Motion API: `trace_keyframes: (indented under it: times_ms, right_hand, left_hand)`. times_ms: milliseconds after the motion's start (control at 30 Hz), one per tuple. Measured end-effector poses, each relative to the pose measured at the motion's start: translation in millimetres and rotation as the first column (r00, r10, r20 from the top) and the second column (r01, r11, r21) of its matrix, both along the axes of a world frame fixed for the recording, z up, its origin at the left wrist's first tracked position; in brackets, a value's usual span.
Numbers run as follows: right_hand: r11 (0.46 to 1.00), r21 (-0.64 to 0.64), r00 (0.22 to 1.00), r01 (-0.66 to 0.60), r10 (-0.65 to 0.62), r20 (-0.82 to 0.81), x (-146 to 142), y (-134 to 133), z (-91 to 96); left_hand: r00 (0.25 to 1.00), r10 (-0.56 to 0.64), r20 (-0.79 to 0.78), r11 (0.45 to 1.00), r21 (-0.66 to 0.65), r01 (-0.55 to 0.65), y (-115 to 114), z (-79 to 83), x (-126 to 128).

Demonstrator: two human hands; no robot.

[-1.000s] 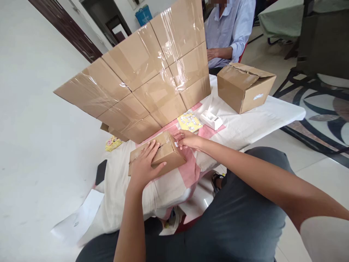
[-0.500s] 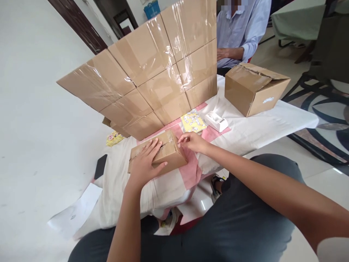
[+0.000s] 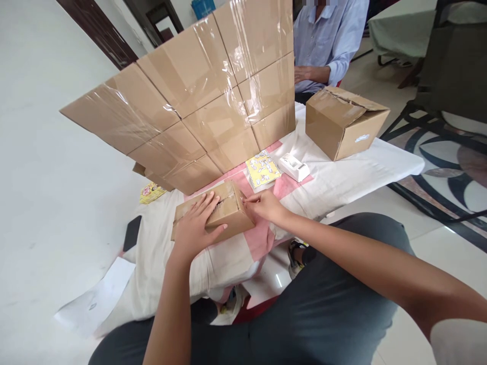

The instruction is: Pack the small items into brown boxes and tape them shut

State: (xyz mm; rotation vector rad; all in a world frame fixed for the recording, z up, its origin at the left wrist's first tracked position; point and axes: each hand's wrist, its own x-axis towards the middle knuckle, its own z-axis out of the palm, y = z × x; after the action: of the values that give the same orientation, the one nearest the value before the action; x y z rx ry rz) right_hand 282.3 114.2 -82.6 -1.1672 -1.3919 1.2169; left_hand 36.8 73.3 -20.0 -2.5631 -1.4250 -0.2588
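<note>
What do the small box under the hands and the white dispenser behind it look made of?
Small box: brown cardboard, matte, with a ragged seam on top. Dispenser: probably white plastic, smooth with a slight sheen; too small to be sure.

The small brown cardboard box (image 3: 236,219) lies closed on the near part of the white-and-pink cloth-covered surface (image 3: 342,172), partly over a pink patch. It rests flat on its base, turned at a slant. Its top flaps meet in a ragged seam running along its length.
</note>
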Motion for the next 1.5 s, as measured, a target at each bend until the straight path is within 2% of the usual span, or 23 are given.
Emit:
trace_keyframes:
  times_ms: [167, 333, 433, 567, 700, 800, 1000, 1233, 1367, 1500]
  right_hand:
    - [0.999, -0.044, 1.0, -0.008, 0.007, -0.012, -5.0, -18.1, 2.4]
    - [0.996, -0.087, 1.0, -0.012, 0.014, 0.021, -0.1, -22.4, 10.2]
    - [0.993, -0.112, 1.0, 0.02, -0.023, -0.019, 0.9, -23.3, 12.5]
    - [0.991, -0.136, 0.992, -0.002, -0.016, -0.128, -4.0, -22.5, 7.5]
    - [0.978, -0.206, 0.988, -0.015, -0.017, -0.154, -7.4, -16.4, 1.1]
    - [0.985, -0.174, 0.982, -0.005, -0.028, -0.186, -9.0, -12.0, -1.2]
    - [0.998, -0.038, 0.981, -0.043, 0.035, -0.19, -13.4, -17.8, -7.5]
    - [0.997, -0.057, 0.981, -0.06, 0.049, -0.186, -10.6, -27.2, -13.2]
    - [0.988, -0.154, 0.968, 0.026, -0.063, -0.241, -15.7, -23.4, -8.0]
    - [0.957, -0.287, 0.974, 0.04, -0.102, -0.204, -20.6, -21.9, -5.1]
  left_hand:
    - [1.0, 0.0, -0.001, 1.0, 0.01, 0.0, -1.0, -1.2, -0.6]
    - [1.0, -0.017, 0.004, 1.0, -0.002, 0.017, 0.7, -2.5, -3.4]
    - [1.0, -0.029, 0.0, 1.0, 0.0, 0.029, 2.3, -3.6, -4.3]
    - [0.999, -0.035, 0.007, 0.999, 0.003, 0.035, 3.2, -4.4, -4.1]
    - [0.999, -0.036, -0.001, 0.999, 0.02, 0.036, 3.6, -5.8, -3.8]
    - [0.999, -0.032, -0.005, 0.999, 0.043, 0.032, 5.1, -9.4, -5.3]
    - [0.998, -0.057, 0.023, 0.994, 0.091, 0.055, 9.7, -18.5, -10.2]
    - [0.995, -0.095, 0.004, 0.99, 0.108, 0.094, 15.1, -21.3, -15.4]
    - [0.991, -0.137, -0.002, 0.981, 0.14, 0.136, 19.3, -28.1, -22.2]
    - [0.979, -0.201, -0.036, 0.952, 0.229, 0.204, 30.3, -38.8, -32.5]
